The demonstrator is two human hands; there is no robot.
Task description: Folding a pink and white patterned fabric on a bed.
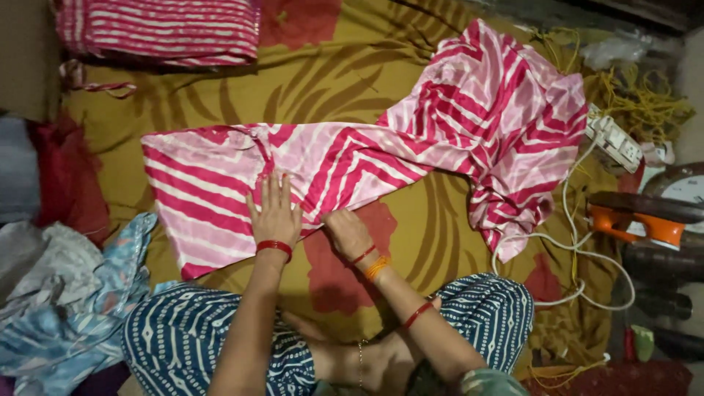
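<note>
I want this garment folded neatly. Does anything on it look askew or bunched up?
Yes. The pink striped garment lies flat under the left hand and right hand, but its far right end is crumpled into loose folds and spills over the white cord near the power strip.

Orange iron (635, 222), white power strip (614, 142)

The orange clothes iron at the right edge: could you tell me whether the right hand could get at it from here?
Probably yes: the right hand rests on the pink striped cloth, and only a white cord lies before the orange clothes iron.
</note>
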